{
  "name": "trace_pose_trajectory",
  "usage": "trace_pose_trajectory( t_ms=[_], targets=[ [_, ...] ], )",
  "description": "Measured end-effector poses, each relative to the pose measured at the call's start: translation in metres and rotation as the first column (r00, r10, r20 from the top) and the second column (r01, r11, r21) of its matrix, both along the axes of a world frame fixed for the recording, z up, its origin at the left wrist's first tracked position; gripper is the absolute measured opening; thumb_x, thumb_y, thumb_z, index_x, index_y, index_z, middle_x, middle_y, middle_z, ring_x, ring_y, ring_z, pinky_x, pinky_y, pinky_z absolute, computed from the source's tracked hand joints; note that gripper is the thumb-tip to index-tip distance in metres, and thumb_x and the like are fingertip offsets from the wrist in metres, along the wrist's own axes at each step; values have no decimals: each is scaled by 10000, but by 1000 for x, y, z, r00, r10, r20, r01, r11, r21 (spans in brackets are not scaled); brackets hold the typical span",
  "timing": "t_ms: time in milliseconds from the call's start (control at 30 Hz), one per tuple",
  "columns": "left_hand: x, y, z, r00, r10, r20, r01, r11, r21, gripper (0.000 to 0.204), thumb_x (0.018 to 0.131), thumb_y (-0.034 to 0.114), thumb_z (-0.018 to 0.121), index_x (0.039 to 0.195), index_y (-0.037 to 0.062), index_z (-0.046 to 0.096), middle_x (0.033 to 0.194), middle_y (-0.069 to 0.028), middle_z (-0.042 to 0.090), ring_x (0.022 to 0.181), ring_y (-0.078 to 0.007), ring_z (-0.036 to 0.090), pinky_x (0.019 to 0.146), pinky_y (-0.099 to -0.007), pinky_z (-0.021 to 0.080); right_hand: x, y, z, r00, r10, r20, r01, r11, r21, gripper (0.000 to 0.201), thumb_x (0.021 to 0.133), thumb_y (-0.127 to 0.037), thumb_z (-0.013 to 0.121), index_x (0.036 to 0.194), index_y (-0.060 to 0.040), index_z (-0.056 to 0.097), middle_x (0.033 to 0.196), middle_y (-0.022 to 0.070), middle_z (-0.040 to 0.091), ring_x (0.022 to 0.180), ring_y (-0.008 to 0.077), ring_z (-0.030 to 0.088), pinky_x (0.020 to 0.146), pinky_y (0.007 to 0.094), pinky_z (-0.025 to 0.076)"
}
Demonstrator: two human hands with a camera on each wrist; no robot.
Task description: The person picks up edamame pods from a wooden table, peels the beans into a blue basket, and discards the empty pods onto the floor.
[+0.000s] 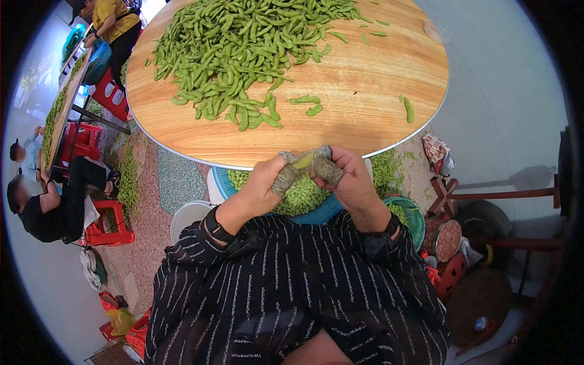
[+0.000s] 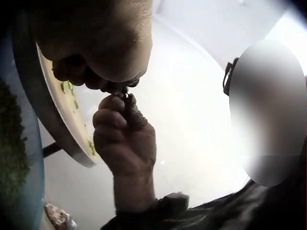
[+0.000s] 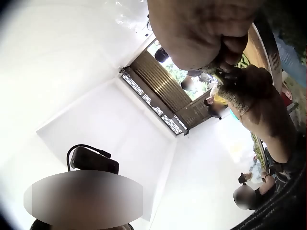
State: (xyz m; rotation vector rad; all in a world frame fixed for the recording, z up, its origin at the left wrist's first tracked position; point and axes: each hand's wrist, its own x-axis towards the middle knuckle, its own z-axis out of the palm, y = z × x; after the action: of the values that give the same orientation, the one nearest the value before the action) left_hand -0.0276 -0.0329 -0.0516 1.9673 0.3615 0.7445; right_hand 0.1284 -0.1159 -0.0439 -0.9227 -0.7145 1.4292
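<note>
A green soybean pod [image 1: 303, 161] is pinched between the two hands at the table's near edge. My left hand [image 1: 260, 184] grips its left end, and my right hand [image 1: 354, 184] holds the other side with curled fingers. Grey knitted covers wrap the thumbs and some fingertips. Right below the hands sits a blue basin [image 1: 328, 213] with shelled green beans [image 1: 298, 198] in it. In the left wrist view the right hand [image 2: 124, 139] meets the left at the fingertips; the pod is hidden there.
A large heap of pods [image 1: 237, 48] covers much of the round wooden table [image 1: 377, 73], with a few loose pods nearer me. A white bucket [image 1: 188, 216] stands at left, a green basket [image 1: 413, 222] at right. Several people sit or stand around another table [image 1: 70, 100] far left.
</note>
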Motion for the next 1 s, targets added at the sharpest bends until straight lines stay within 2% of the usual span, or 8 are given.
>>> trace_pose_trajectory(
  t_ms=[133,200,500,633,733,800,900,1000],
  targets=[
    [0,-5,-7,998,-25,56,41,954,-296,200,858,214,476,935,30,485,642,-25,475,551,-118,455,506,-223,342,0,2,-6,1000,13,18,-15,997,72,141,804,-71,543,930,-12,564,765,-3,561,645,45,483,583,171,391],
    [-1,-6,-12,988,-66,142,149,688,-710,261,878,294,439,950,46,478,582,5,398,480,-83,341,457,-203,266,-1,2,-9,996,-32,88,22,994,111,153,806,-73,544,941,-3,558,767,-7,557,643,47,477,587,182,392],
    [3,-10,-13,910,-110,401,409,72,-910,376,905,350,334,995,14,476,509,30,301,394,-67,237,403,-205,217,5,6,-21,986,-30,165,-13,967,255,185,810,-73,539,981,-3,551,810,-11,565,661,46,488,592,175,405],
    [3,-7,-11,938,-121,326,342,156,-927,360,895,349,368,996,21,476,503,23,299,405,-63,248,401,-199,215,8,2,-16,997,24,-75,-20,998,57,171,811,-74,533,971,-20,559,817,-2,574,671,48,504,589,172,415],
    [3,-6,-3,983,-129,133,179,474,-862,336,874,328,437,990,16,485,550,-7,392,444,-91,350,422,-214,299,8,-1,-11,989,19,-147,-12,999,50,152,809,-76,531,950,-35,569,821,6,581,692,47,519,596,163,422],
    [6,-4,-9,1000,-6,-26,-2,950,-311,285,849,269,501,975,13,495,664,-27,491,525,-129,447,489,-241,387,4,-1,-8,995,-90,-49,89,996,-10,150,799,-62,538,939,-16,567,826,6,580,707,67,530,623,189,436],
    [3,-7,2,935,263,-238,-190,938,289,227,842,208,511,954,11,495,745,-27,533,604,-162,498,573,-274,429,-6,-3,-2,883,-265,386,193,957,217,159,776,-33,553,930,5,560,821,37,585,720,120,554,646,225,443],
    [8,-7,-1,970,205,-127,-239,881,-408,151,848,174,499,914,38,497,672,-20,504,585,-144,479,539,-254,405,-4,-3,-7,672,-410,616,101,876,472,185,748,-6,567,930,19,552,797,81,584,727,172,566,655,251,440]
  ],
)
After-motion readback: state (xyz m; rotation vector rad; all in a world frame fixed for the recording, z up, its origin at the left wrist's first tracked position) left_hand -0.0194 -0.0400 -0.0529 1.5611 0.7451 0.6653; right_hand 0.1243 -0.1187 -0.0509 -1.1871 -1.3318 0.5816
